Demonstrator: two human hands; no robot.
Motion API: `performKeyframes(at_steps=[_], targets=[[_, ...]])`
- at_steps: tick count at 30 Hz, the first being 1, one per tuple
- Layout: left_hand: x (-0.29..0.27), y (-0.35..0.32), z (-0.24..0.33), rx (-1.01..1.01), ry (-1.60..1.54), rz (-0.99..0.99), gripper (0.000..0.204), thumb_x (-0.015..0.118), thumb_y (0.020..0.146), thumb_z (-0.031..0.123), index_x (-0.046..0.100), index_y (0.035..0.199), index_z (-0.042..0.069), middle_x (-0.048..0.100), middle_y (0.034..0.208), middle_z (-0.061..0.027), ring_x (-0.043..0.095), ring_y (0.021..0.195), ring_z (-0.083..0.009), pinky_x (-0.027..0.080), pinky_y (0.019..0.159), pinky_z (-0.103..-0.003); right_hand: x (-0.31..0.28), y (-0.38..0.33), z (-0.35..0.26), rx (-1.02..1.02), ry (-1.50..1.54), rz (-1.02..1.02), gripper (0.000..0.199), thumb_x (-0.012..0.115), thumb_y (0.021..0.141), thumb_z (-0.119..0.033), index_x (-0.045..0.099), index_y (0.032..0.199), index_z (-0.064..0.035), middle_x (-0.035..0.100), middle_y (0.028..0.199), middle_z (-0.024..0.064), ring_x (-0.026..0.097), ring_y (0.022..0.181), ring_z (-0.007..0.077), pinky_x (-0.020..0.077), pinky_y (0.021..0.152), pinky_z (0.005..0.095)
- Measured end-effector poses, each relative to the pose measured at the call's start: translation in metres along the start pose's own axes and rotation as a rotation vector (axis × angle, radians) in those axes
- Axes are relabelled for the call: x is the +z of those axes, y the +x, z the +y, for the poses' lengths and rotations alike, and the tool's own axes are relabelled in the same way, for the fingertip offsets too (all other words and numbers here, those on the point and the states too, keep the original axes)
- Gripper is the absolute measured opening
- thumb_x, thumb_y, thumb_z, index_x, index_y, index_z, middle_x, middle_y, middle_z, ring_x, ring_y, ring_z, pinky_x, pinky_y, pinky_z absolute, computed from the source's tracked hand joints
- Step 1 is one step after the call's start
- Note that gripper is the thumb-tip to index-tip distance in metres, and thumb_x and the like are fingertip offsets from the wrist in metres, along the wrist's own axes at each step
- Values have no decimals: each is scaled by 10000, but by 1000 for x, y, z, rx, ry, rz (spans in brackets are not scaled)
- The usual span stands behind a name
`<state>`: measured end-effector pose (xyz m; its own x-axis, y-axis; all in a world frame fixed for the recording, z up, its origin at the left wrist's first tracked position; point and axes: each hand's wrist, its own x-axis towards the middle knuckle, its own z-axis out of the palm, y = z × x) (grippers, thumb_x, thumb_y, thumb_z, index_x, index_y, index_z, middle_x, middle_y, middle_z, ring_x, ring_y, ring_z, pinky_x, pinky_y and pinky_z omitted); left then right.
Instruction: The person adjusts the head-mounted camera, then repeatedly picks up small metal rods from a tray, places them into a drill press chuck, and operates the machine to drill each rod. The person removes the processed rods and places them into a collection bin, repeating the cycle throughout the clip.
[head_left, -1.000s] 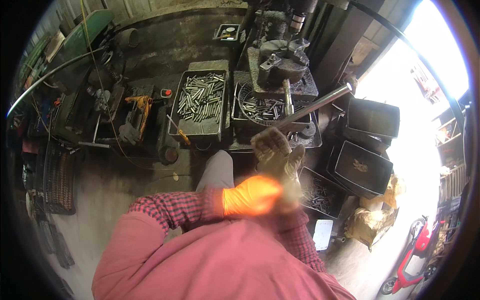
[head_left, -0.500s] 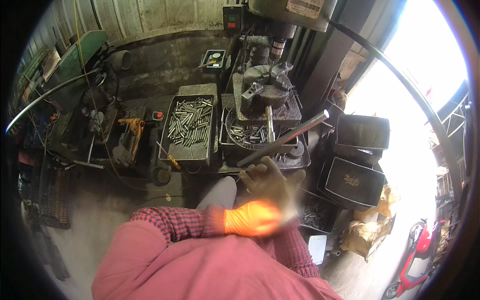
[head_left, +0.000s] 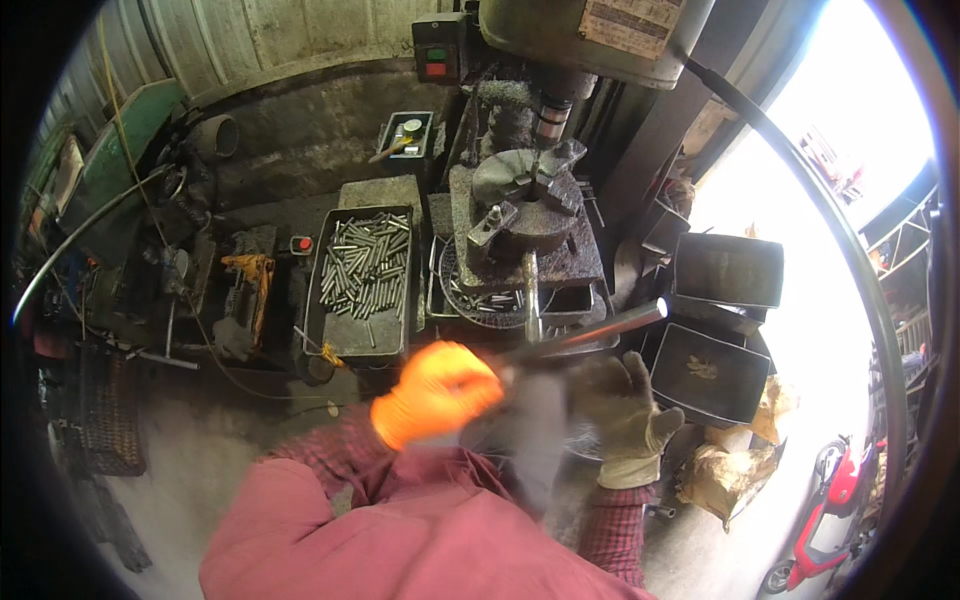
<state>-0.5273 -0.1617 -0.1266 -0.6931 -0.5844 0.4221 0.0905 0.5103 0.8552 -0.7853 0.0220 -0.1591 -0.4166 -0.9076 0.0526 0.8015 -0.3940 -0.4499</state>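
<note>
My left hand (head_left: pixel 437 394), in an orange glove, is curled in front of the long metal tray; whether anything lies in its fingers is hidden. On the right, my right hand (head_left: pixel 628 418) wears a dark, soiled work glove, fingers apart and nothing seen in it. A grey metal bar (head_left: pixel 610 328) with a pale end slants between the hands, its lower end close to my left fingers; contact is unclear. Beyond stands a drill press with a round chuck-like fixture (head_left: pixel 525 195) on its table. Short metal pins (head_left: pixel 365 265) fill much of the tray (head_left: pixel 308 330).
Two black bins (head_left: pixel 728 268) stand at the right, above torn brown paper sacks (head_left: pixel 728 475). The drill press head (head_left: pixel 590 35) hangs over the fixture. A switch box (head_left: pixel 437 48) is at the back, a small box with a brush (head_left: pixel 392 150) below it. Green machinery (head_left: pixel 115 165) stands left.
My hands have moved apart: the left went from the right glove's cuff up and left, the right shifted right and opened out. The whole view has shifted, and the bar sits lower.
</note>
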Motion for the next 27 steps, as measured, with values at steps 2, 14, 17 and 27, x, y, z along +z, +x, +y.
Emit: performKeyframes(at_steps=[2,14,17,27], targets=[[-46,48,-21,240,264,201,67,738,949,48,739,882,40,701,832,-66,664,740,-206,535,684,-353,9,17,-12,-3,-10,-160,929,800,858,-644,536,1497,-23,684,1283,156,687,1170,337,516,1126,570],[-51,296,-127,-90,333,-139,413,818,890,344,740,1083,-11,754,997,-165,728,953,-304,557,843,-407,133,86,21,-79,-826,41,796,806,916,-511,589,1440,48,733,1169,184,713,1108,283,552,1062,420],[-53,297,-138,-17,327,-131,385,817,898,302,745,1039,-49,761,1006,-208,743,966,-295,557,844,-394,167,105,21,-355,-600,-74,498,706,1008,-352,643,1331,23,742,1106,187,732,1080,254,599,954,399],[-55,298,-140,-11,275,-175,337,822,902,254,749,1021,-53,772,971,-177,747,942,-275,569,835,-371,16,104,195,124,-2511,-660,362,821,836,-188,751,1162,-46,769,1059,121,753,973,288,596,800,417]])
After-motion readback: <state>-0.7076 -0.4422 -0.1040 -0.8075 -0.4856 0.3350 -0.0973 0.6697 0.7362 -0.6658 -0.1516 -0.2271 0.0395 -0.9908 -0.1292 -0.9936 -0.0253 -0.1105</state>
